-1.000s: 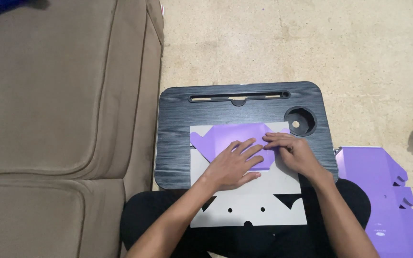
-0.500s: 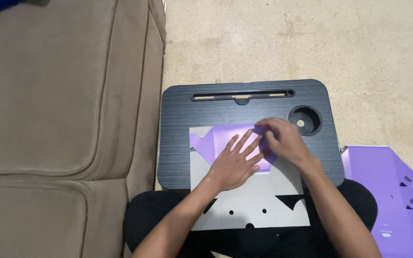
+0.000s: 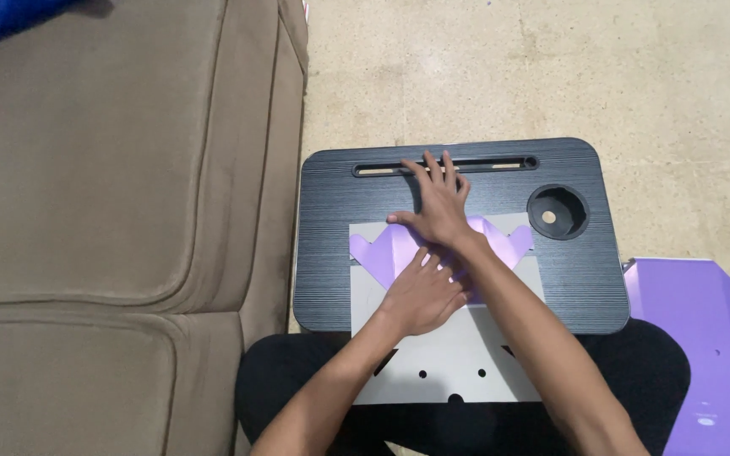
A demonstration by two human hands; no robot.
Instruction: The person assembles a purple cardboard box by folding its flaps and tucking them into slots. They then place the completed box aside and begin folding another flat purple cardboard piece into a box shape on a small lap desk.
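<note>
While both hands press flat, grasping nothing, left hand and right hand crease purple paper on lap desk; fold apparently unfinished, next needs a firm, even swipe.

Light is soft and even, moderately bright, with no glare. The hands cast only faint shadows on the tray. The floor looks grainy. Focus is sharp overall, with slight softness toward the corners.
</note>
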